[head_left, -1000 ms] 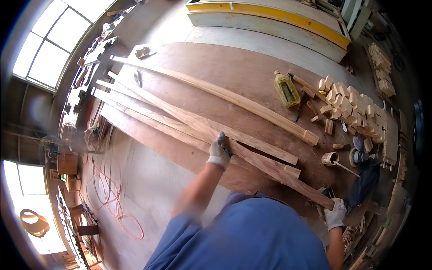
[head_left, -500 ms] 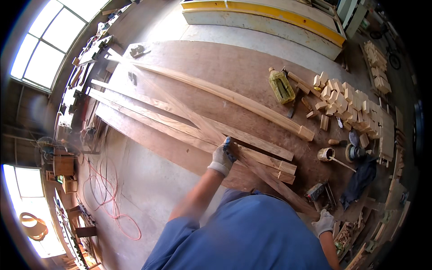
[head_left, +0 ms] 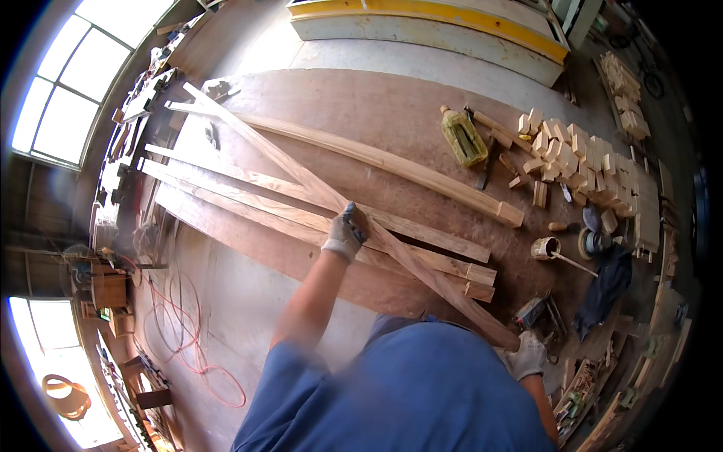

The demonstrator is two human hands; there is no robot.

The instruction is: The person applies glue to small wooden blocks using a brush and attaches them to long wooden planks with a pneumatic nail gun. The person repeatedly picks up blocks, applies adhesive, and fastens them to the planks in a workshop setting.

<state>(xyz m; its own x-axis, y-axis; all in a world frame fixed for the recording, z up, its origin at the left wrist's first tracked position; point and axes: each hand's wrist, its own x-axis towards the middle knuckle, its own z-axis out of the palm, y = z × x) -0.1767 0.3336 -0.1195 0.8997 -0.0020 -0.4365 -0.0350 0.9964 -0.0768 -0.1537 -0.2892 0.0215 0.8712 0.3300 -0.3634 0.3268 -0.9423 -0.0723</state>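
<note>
A long wooden strip [head_left: 422,273] runs slantwise from the far left down to the near right, crossing over other boards. My left hand [head_left: 346,233], in a white glove with dark fingertips, is closed round the strip's middle. At its near end my right hand [head_left: 525,355], also gloved, grips the strip beside my body. Beneath it two long boards with end blocks [head_left: 452,265] lie close together, and a flat board [head_left: 444,239] lies just beyond. Farther off rests a thicker long piece [head_left: 392,162]. The right fingers are partly hidden.
A large brown sheet-topped table [head_left: 339,90] bears the boards. Stacked wood blocks [head_left: 561,158], a yellowish bottle [head_left: 465,137], a glue pot with a stick [head_left: 545,248], a sander [head_left: 593,245] and a dark cloth [head_left: 605,297] lie right. A pink hose [head_left: 197,331] coils on the left floor.
My left hand has moved left and away from me, still on the strip. The right hand has shifted left and slightly upward with the near end. The strip's far end now looks sharper.
</note>
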